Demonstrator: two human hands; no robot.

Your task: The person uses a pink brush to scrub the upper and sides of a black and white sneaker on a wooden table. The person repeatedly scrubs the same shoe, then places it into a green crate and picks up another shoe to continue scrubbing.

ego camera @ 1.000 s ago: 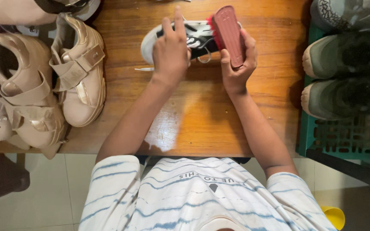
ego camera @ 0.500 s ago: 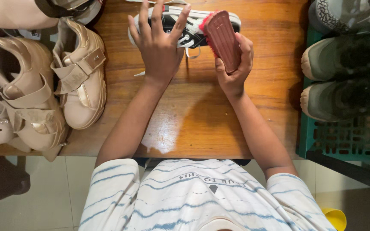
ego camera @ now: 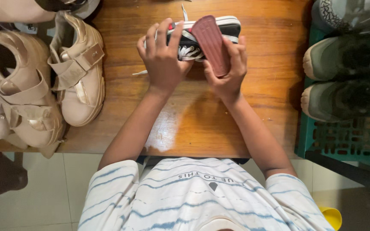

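Left hand (ego camera: 163, 60) spread over the black-and-white sneaker (ego camera: 210, 32), fingers curled onto its upper, at the far middle of the wooden table (ego camera: 185, 119). Right hand (ego camera: 228, 72) closed round a dark red insole (ego camera: 211, 45), tilted against the sneaker. Beige strapped shoes (ego camera: 76, 72) left; grey-green shoes (ego camera: 343, 77) on a green crate (ego camera: 343, 141) right.

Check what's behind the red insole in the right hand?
Behind the red insole in the right hand lies a black-and-white sneaker, gripped by the left hand. The sneaker's middle and opening are covered.
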